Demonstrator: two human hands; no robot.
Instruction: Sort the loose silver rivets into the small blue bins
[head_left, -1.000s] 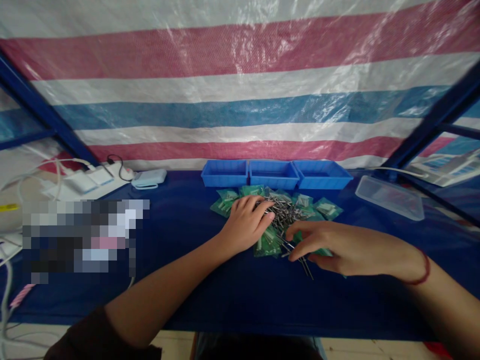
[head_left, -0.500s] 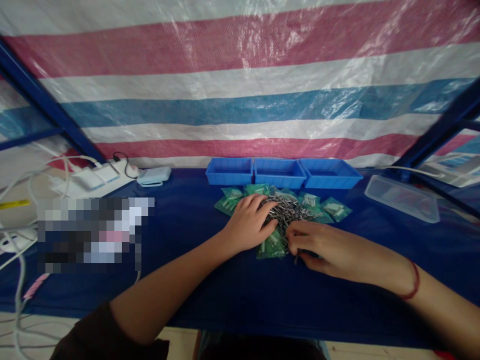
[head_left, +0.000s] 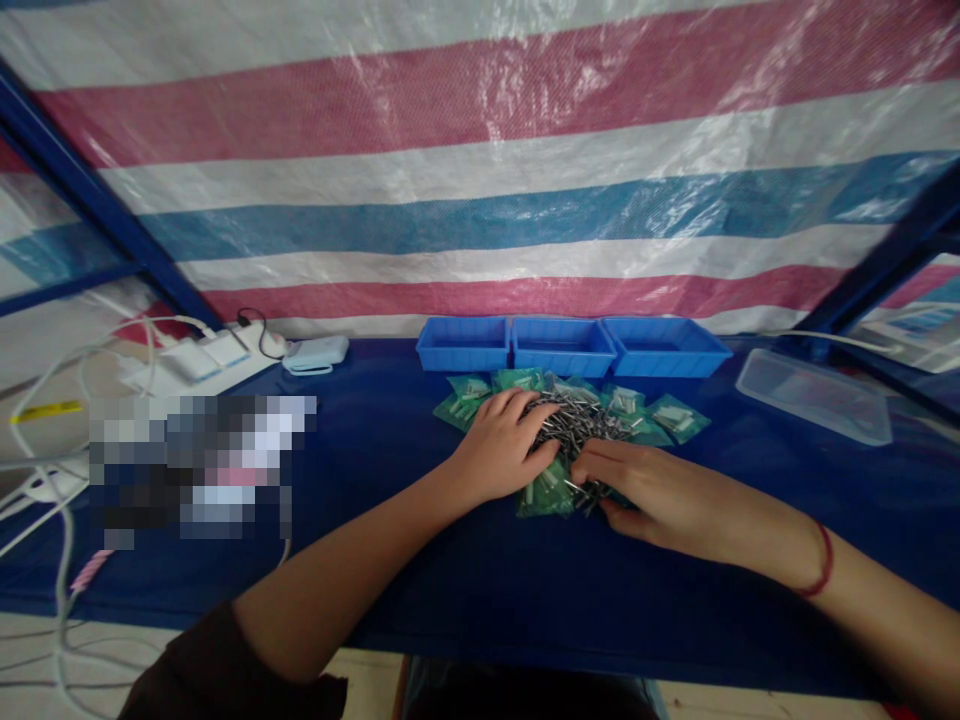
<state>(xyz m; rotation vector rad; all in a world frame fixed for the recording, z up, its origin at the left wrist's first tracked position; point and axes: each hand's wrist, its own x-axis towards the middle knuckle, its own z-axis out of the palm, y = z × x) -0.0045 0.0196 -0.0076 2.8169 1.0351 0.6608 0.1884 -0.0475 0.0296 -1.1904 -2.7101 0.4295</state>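
Note:
A heap of slim grey metal pieces (head_left: 574,420), like screws or nails, lies on the blue table. My left hand (head_left: 504,447) rests on the heap's left side, fingers spread and holding nothing. At the near right edge my right hand (head_left: 637,488) curls its fingers and thumb around some of the metal pieces, whose ends poke out between them. Just below the left fingertips is a green-tinted clear packet (head_left: 546,492) with pale pieces inside. Several similar packets ring the heap, among them one packet (head_left: 677,417) at the right and another (head_left: 457,405) at the left.
Three blue bins (head_left: 463,345) stand in a row behind the heap. A clear plastic lid (head_left: 814,398) lies to the right. At left are a white power strip (head_left: 217,362) with cables, a pale blue device (head_left: 315,354) and a blurred-out area. Striped sheeting (head_left: 480,220) hangs behind.
More metal pieces now show between my right thumb and fingers, which have parted slightly. My left hand stays on the heap. The whole view has shifted a little.

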